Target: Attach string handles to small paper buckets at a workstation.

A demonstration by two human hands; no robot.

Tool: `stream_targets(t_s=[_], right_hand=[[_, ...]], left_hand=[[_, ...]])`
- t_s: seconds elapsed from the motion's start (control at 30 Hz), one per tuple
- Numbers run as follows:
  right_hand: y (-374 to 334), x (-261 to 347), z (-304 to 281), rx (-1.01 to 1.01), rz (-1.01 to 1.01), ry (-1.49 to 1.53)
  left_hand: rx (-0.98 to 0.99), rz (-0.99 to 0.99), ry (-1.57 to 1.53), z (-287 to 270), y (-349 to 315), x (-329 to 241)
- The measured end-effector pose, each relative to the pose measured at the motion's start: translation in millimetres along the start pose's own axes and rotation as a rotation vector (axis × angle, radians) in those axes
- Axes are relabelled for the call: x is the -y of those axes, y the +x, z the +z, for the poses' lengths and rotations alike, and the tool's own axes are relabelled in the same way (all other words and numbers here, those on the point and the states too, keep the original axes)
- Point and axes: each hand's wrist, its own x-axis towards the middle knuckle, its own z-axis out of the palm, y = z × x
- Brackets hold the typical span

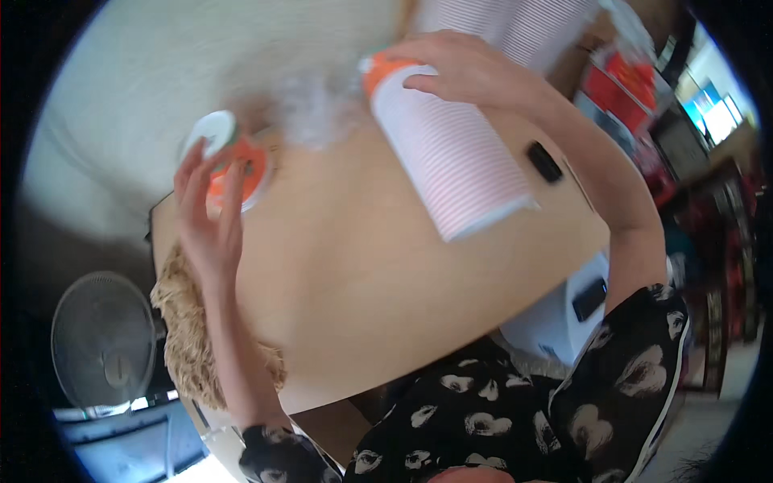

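A long stack of nested paper cups (451, 153), white with pale red stripes, lies slantwise on the table. My right hand (463, 68) is closed over its far end, where an orange part shows. At the left, my left hand (209, 217) reaches out with fingers and thumb apart. Around its fingertips are a small white round object (213, 129) and an orange round object with a pale rim (254, 173). Both are blurred, and their kind is unclear. Whether the fingertips touch them I cannot tell.
The wooden-coloured table (354, 298) bears a crumpled clear plastic bag (314, 109), a small black object (545, 162) and a tan shaggy thing (185, 338). More stacked cups (515, 24) lie beyond. A fan (105, 342) stands left; a dark phone-like object (590, 299) rests on a white box at right.
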Motion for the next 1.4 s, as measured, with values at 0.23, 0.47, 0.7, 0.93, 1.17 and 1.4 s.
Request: stream_targets(t_s=[0.23,0.47,0.7,0.93,1.17,1.4], right_hand=[[-265.9,1.6,-133.7,-0.28,0.371,-0.057],[-619.8,-26.5,-172.2,-0.592,1.348,0.118],[-833.5,-91.7,-57.4,-0.973,1.757,0.329],[-873.2,-153.3,0.4,-1.122,1.846,0.866],[-906.5,-183.0,-0.1,-0.852,1.875,1.179],[-873.0,-175.2,12.3,-1.177,1.802,1.229]], left_hand=[[0.874,0.115,-1.517,11.4,-32.4,-252.1],[1.183,0.102,-1.705,77.7,-55.0,-374.2],[1.34,0.059,-1.74,88.4,-58.2,-428.2],[1.369,-0.082,-1.679,73.1,-61.6,-448.8],[0.59,-0.017,-1.392,-7.7,-170.5,-348.6],[0.466,-0.438,-0.821,-27.9,-235.0,-266.4]])
